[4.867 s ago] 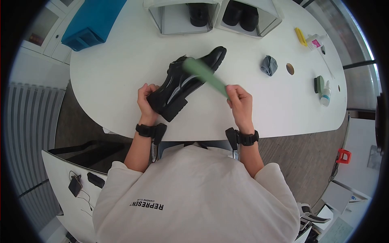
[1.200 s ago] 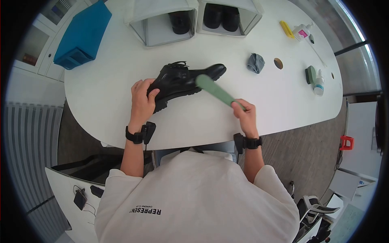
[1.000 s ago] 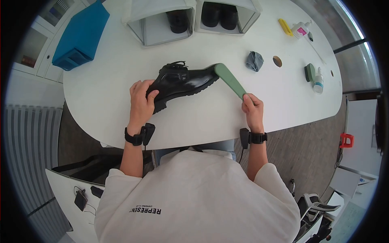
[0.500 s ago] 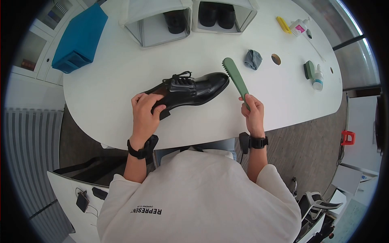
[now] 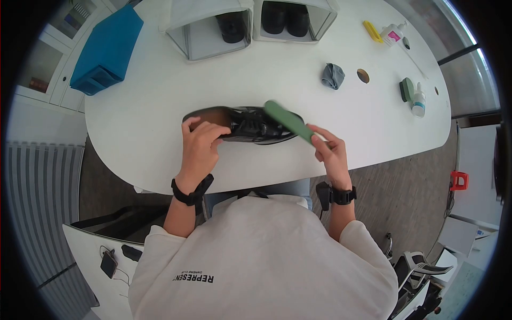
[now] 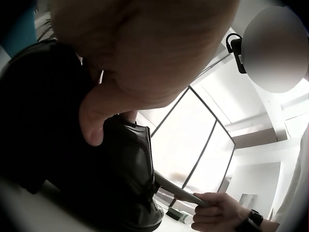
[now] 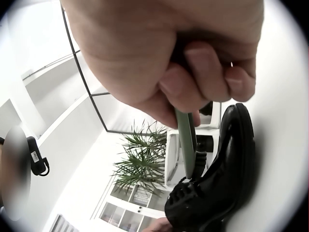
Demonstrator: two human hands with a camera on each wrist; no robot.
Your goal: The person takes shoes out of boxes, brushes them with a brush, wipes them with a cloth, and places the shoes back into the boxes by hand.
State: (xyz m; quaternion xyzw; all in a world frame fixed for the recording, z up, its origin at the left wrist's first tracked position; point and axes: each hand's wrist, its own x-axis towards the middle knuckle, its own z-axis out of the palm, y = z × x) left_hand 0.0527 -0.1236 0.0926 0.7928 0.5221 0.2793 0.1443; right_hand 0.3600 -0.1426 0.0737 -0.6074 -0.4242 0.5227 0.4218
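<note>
A black lace-up shoe (image 5: 250, 124) lies across the table in the head view, its toe to the right and its opening facing up. The left hand (image 5: 200, 149) grips it at the heel end, fingers over the opening's near rim; the left wrist view shows the thumb against the shoe's (image 6: 125, 164) side. In the right hand (image 5: 333, 157) is the handle of a green brush (image 5: 288, 120), slanting over the front of the shoe. The right wrist view shows the brush's (image 7: 186, 142) dark bristles by the laces; whether they touch the shoe I cannot tell.
Two white open boxes (image 5: 218, 52) holding dark shoes stand at the back, a blue case (image 5: 106, 50) at back left. A grey cloth (image 5: 333, 76) lies right of the shoe. Farther right are a green brush (image 5: 407, 89), bottles (image 5: 418, 104) and a yellow item (image 5: 373, 31).
The shoe has turned from its side view so its opening faces up. The green brush has moved from beyond the toe leftward over the shoe's front, and the left fingers have shifted along the opening.
</note>
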